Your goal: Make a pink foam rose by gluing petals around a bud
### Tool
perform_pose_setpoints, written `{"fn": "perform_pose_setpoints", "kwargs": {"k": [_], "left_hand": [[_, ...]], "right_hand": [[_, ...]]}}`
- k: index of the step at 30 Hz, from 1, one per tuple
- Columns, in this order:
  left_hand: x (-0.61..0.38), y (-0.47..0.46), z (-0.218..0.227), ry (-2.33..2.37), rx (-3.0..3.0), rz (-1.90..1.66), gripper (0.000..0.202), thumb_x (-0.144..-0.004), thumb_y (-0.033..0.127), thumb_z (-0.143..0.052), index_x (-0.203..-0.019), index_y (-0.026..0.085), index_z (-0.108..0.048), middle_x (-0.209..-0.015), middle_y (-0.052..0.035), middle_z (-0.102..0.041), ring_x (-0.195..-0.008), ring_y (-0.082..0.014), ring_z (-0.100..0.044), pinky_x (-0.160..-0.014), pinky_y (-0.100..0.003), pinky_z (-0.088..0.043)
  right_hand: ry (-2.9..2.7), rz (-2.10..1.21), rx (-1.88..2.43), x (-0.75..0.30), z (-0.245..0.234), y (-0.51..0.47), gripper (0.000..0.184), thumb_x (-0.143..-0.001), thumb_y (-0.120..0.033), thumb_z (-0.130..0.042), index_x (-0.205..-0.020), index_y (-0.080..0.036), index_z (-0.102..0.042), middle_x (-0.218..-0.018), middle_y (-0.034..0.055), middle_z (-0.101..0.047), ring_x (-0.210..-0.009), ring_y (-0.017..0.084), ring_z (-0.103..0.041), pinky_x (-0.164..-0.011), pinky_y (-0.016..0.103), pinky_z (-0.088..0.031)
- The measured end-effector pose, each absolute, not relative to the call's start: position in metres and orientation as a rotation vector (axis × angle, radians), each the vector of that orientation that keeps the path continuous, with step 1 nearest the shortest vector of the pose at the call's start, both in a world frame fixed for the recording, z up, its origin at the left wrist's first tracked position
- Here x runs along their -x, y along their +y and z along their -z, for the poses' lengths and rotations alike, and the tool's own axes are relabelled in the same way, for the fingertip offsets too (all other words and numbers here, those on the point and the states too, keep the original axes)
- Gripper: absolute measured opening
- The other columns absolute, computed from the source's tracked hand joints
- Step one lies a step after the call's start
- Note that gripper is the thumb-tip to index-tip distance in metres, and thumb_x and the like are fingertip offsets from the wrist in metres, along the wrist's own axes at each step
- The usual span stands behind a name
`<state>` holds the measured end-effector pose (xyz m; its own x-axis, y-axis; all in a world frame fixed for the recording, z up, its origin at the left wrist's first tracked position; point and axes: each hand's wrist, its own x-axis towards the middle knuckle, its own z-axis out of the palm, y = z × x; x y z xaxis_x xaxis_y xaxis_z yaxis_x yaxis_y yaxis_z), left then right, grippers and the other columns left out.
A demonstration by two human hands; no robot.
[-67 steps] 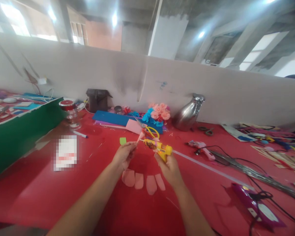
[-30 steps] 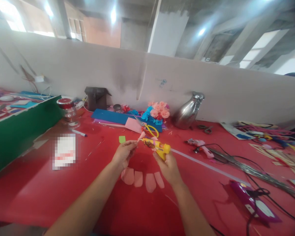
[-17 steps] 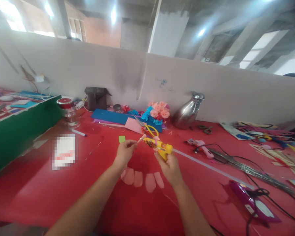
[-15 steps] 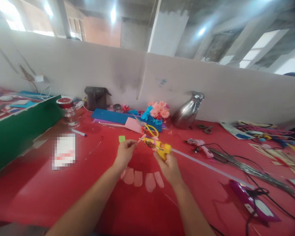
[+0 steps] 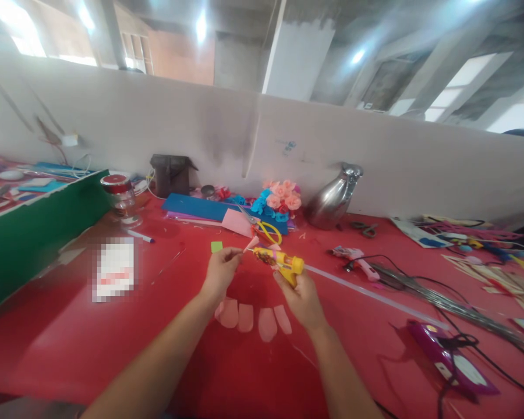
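My right hand [image 5: 303,299] grips a yellow glue gun [image 5: 282,262], its nozzle pointing left at a small pink foam piece [image 5: 252,243]. My left hand [image 5: 220,273] pinches that pink piece at its lower end, just above the red table [image 5: 157,343]. A clear glue stick [image 5: 367,295] trails from the back of the gun to the right. Several cut pink petals [image 5: 253,317] lie in a row on the table below my hands.
Scissors with yellow handles [image 5: 266,230], foam sheets [image 5: 201,208], paper flowers [image 5: 279,201] and a steel jug [image 5: 334,201] stand behind. A pink glue gun [image 5: 358,265], wires [image 5: 441,299], a purple device [image 5: 452,361], a jar [image 5: 120,198] and a green divider [image 5: 35,233] flank the hands.
Both hands have stayed close together; the glue gun's nozzle has shifted slightly around the pink piece. The head view has dropped a little since the earliest frame.
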<state>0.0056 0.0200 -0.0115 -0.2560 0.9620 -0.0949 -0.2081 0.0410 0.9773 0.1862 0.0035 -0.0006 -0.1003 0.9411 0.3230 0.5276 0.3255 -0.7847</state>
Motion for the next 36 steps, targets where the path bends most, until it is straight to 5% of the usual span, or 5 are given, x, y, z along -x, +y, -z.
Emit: {"fn": "perform_pose_setpoints", "kwargs": {"k": [9,20,28,36], "left_hand": [[-0.004,0.018,0.014,1.374,-1.144,-1.554,0.023,-0.060,0.005,-0.061,-0.071,0.022,-0.071,-0.074,-0.0042,-0.068,-0.070,-0.0163,-0.056,-0.065,-0.024,-0.039],[-0.007,0.019,0.009,1.200,-0.780,-1.434,0.015,-0.064,0.021,-0.063,-0.076,0.012,-0.068,-0.056,0.0005,-0.057,-0.046,-0.0058,-0.040,-0.046,-0.019,-0.028],[-0.004,0.018,0.004,0.940,-0.466,-1.325,0.022,-0.055,0.019,-0.072,-0.073,0.011,-0.064,-0.058,0.0010,-0.055,-0.044,-0.0021,-0.038,-0.042,-0.016,-0.025],[-0.003,0.018,0.004,0.856,-0.516,-1.331,0.024,-0.056,0.023,-0.075,-0.074,0.014,-0.062,-0.060,0.0015,-0.057,-0.047,-0.0031,-0.043,-0.046,-0.016,-0.028]], "right_hand": [[-1.737,-0.610,1.330,-0.187,0.002,0.005,0.034,-0.080,-0.044,-0.054,-0.098,-0.016,-0.059,-0.088,0.0067,-0.069,-0.079,0.022,-0.063,-0.069,0.031,-0.048],[-1.741,-0.627,1.348,-0.187,0.001,0.003,0.034,-0.080,-0.043,-0.054,-0.098,-0.014,-0.059,-0.085,0.0069,-0.068,-0.075,0.022,-0.062,-0.067,0.030,-0.047],[-1.682,-0.683,1.354,-0.188,0.000,0.003,0.037,-0.079,-0.044,-0.055,-0.099,-0.014,-0.059,-0.076,0.0061,-0.067,-0.068,0.021,-0.060,-0.061,0.030,-0.047],[-1.632,-0.647,1.379,-0.195,0.003,0.009,0.039,-0.078,-0.047,-0.054,-0.099,-0.015,-0.057,-0.087,0.0069,-0.066,-0.078,0.020,-0.059,-0.068,0.029,-0.045]]}}
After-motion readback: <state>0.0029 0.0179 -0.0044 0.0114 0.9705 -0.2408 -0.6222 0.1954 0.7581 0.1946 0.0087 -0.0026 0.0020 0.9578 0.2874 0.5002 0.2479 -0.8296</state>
